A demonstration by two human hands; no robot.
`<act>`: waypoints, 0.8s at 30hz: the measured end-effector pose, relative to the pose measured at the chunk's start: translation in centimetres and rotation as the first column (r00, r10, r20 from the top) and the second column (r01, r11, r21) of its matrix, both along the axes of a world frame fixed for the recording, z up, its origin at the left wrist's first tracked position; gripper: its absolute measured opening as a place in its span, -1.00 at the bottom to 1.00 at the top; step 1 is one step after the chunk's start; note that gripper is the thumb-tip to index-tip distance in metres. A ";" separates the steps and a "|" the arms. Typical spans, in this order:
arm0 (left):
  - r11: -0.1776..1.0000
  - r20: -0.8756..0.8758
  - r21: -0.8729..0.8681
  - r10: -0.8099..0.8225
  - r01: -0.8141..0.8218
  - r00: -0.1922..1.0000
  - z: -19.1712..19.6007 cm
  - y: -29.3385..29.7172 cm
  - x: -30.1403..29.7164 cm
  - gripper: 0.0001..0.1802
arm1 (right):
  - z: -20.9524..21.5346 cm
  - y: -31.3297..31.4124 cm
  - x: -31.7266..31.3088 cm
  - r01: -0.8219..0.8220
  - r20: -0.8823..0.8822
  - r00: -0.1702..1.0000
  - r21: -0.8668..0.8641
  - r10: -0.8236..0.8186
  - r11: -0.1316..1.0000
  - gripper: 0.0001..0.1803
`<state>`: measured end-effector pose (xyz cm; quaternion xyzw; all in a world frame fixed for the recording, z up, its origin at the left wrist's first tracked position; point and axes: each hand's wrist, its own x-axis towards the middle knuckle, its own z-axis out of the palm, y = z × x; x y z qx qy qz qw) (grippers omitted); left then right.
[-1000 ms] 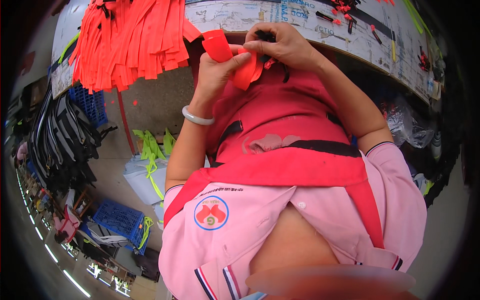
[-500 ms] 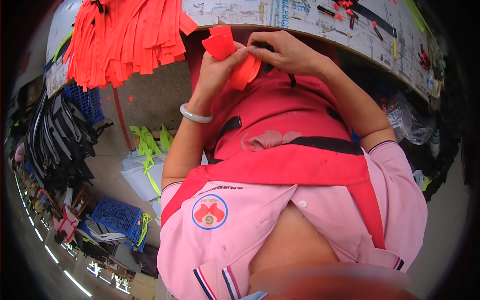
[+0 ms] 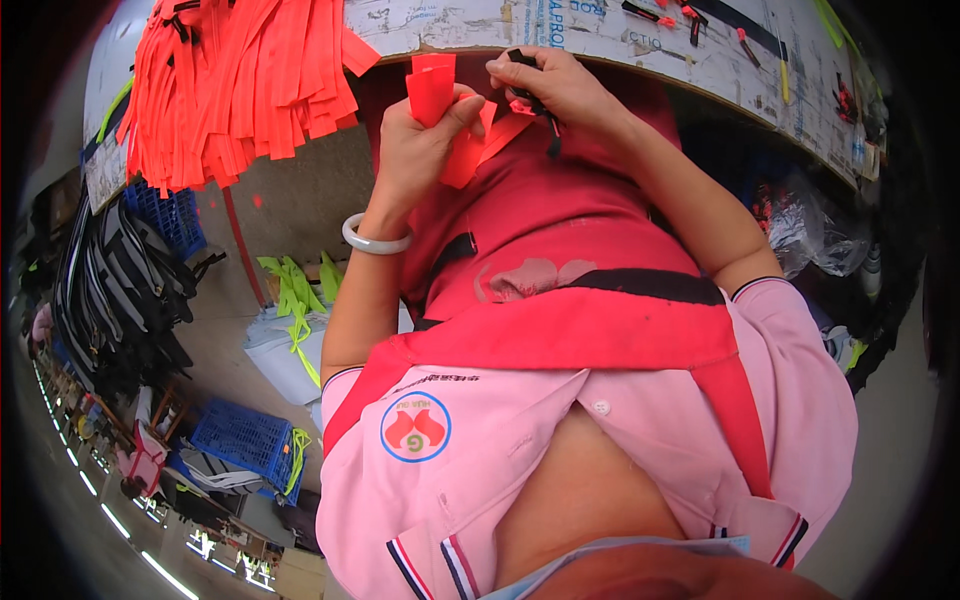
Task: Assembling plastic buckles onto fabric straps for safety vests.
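A person in a pale pink short-sleeved cotton shirt (image 3: 460, 495) wears a bright red fabric apron (image 3: 560, 330) with black bands, and its lower part spreads below both hands. Across the far side runs a worn, white, printed tabletop (image 3: 470, 30). A thick pile of flat orange-red fabric strips (image 3: 240, 90) lies on its left part, the ends hanging over the front edge. To the left, below the tabletop's height, hangs a long bundle of black and grey straps (image 3: 115, 300); nearer the lower left sits a blue plastic lattice crate (image 3: 240, 440), and between them and the person lie lime-yellow fabric strips (image 3: 290, 290). The left hand (image 3: 418, 145) is closed around a folded bunch of orange-red fabric strips (image 3: 430, 90), just in front of the tabletop's edge, with one part sticking up above the fist and others fanning out toward the right. The right hand (image 3: 575, 90), near it, pinches a thin black strap piece (image 3: 543, 108), whose end dangles over the apron; whether this piece touches the nearest strip cannot be told. A smooth white bangle (image 3: 375, 237) circles the left wrist. On the tabletop's right part lie a slim yellow-handled tool (image 3: 785, 82) and small black-and-orange-red pieces (image 3: 695, 25)
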<state>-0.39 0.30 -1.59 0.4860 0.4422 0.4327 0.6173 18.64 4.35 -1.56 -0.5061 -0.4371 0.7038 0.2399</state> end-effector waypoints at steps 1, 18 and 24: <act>0.992 0.037 -0.125 -0.003 0.008 0.999 -0.1 -0.4 -0.2 -0.87 | 0.5 0.0 -0.4 0.040 -0.006 0.999 0.020 -0.040 0.999 -0.72; 0.987 0.057 -0.145 0.084 -0.076 0.995 0.3 -0.4 0.6 -0.82 | 1.5 -0.4 -0.3 0.035 -0.042 0.999 0.119 -0.030 0.992 -0.69; 0.986 0.070 -0.098 0.145 -0.138 0.987 -0.2 -0.8 0.6 -0.79 | 2.4 -1.0 0.3 -0.136 0.023 0.991 0.171 0.134 0.976 -0.74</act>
